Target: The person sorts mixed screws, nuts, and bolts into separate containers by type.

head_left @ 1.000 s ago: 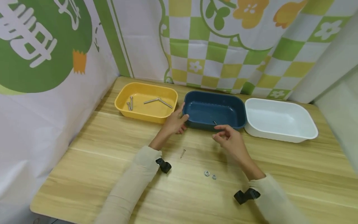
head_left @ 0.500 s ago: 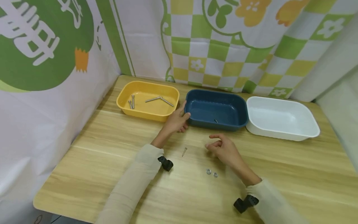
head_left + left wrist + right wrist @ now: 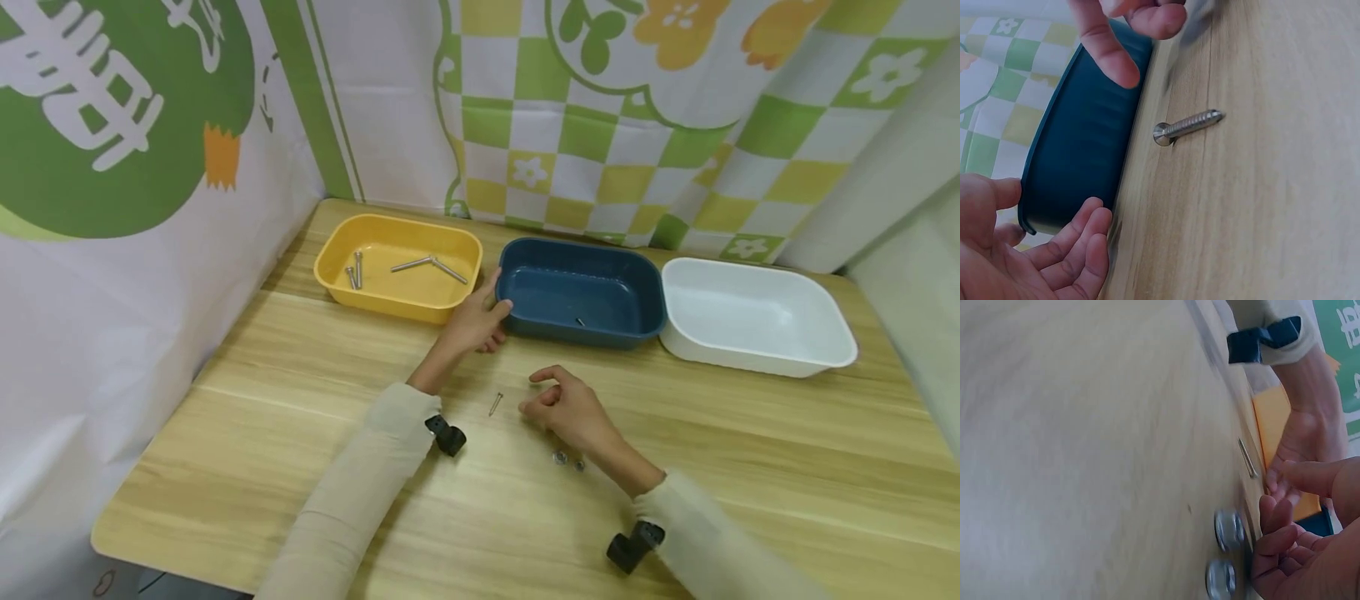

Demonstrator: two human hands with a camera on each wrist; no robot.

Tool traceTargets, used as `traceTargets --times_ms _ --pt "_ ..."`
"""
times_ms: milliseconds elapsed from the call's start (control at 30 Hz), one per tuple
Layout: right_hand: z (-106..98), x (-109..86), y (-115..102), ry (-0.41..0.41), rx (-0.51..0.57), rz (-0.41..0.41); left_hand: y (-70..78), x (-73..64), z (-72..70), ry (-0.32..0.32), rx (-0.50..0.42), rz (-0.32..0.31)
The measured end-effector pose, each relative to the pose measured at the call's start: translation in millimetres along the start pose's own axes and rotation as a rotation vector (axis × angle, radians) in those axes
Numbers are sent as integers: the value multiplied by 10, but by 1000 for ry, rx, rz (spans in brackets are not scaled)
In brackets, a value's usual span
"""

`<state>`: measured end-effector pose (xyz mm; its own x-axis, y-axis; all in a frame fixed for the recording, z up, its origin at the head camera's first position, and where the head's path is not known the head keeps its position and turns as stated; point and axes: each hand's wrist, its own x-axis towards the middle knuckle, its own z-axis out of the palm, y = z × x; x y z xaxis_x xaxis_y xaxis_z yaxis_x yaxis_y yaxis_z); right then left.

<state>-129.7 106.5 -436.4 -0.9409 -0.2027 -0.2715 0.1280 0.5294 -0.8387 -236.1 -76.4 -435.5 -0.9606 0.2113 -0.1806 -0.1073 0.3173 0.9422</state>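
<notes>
My left hand [image 3: 472, 323] grips the left end of a dark blue bin [image 3: 570, 287], its thumb at the rim in the left wrist view. My right hand [image 3: 570, 408] hovers over the table, thumb and index finger apart, holding nothing. Just left of its fingertips lies a pointed screw [image 3: 496, 404]; the left wrist view shows its countersunk head and threaded shank [image 3: 1188, 126]. Two metal nuts, one larger [image 3: 560, 457] and one smaller [image 3: 580, 465], lie below the right hand. Inside the blue bin, near its front wall, is a small dark screw-like piece [image 3: 580, 322].
A yellow bin [image 3: 397, 302] with several long bolts [image 3: 450, 271] stands left of the blue bin. On the right, a white bin [image 3: 757, 317] stands against the blue one. Behind the wooden table [image 3: 262, 467] hangs a patterned curtain [image 3: 585, 150].
My right hand has drawn back from the blue bin's front edge, moving left and down toward the screw on the table. The left hand has stayed on the bin. The small piece lies in the blue bin.
</notes>
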Motion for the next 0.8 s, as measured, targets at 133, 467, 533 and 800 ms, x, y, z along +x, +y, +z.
traceTargets --times_ms 133,467,533,800 --pt "100 26 -31 -3 -34 -28 -6 -7 -17 3 4 1" --pt "242 93 -70 13 -90 -64 -36 8 1 -13 -12 -10" --pt "251 92 -67 27 -100 -69 -35 14 10 -11 -15 -10" --pt "303 113 -77 75 -182 -128 -34 22 21 0 -35 -11"
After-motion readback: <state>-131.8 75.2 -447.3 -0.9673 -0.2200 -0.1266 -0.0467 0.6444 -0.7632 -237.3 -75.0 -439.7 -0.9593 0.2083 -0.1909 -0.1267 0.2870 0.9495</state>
